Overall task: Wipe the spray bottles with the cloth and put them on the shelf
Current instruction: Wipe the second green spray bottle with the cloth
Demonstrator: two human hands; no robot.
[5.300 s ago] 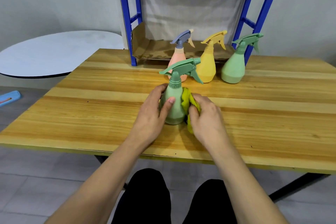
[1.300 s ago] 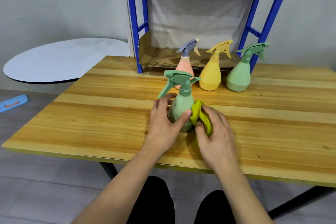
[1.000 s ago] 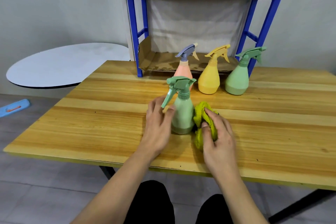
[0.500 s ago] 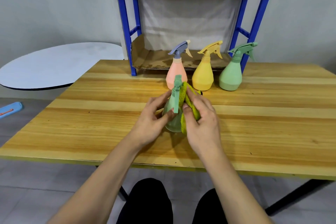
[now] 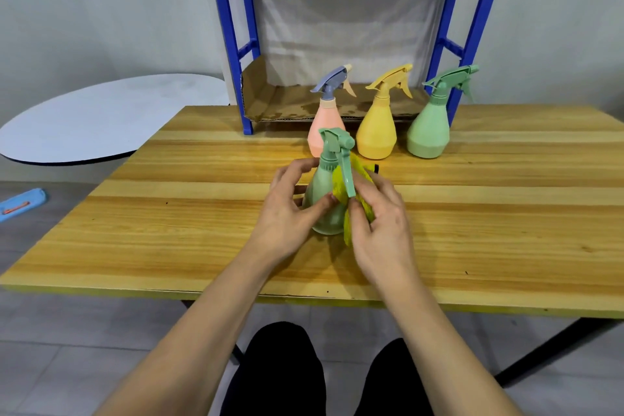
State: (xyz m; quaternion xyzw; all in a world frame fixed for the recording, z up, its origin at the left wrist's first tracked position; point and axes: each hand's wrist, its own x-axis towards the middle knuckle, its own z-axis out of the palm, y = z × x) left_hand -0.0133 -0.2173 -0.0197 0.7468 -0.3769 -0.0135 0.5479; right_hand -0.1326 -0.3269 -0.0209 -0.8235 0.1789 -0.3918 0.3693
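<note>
A green spray bottle [image 5: 326,203] is held upright on the wooden table [image 5: 169,230], caught between the two hands. The left hand [image 5: 287,209] is curled round the bottle's left flank, its fingertips reaching behind the neck and its thumb laid across the front of the body; this grip appears meant to steady the bottle and stop it turning while it is rubbed. The right hand [image 5: 380,213] is closed on a bunched yellow cloth [image 5: 358,203], which is pressed against the bottle's right side just beneath the trigger; the trigger hangs down in front of the right fingertips. The cloth is wadded rather than spread, probably so that firm pressure can be put through it. The wiping step is judged to be under way on this bottle.

Beyond the fingertips, three more bottles are lined up near the table's far edge: a pink bottle [image 5: 326,125] directly behind the held one, a yellow bottle [image 5: 377,132] just to the right of it, and a second green bottle [image 5: 429,132] further right again. They are apart from both hands. Whether they have been wiped cannot be told.

Behind them stands a blue shelf [image 5: 233,44], its lower level lined with a flattened cardboard sheet [image 5: 287,105]. Nothing is seen resting on that lining, so no bottle has yet been put away. No liquid level can be made out in any bottle, the plastic being opaque.
</note>
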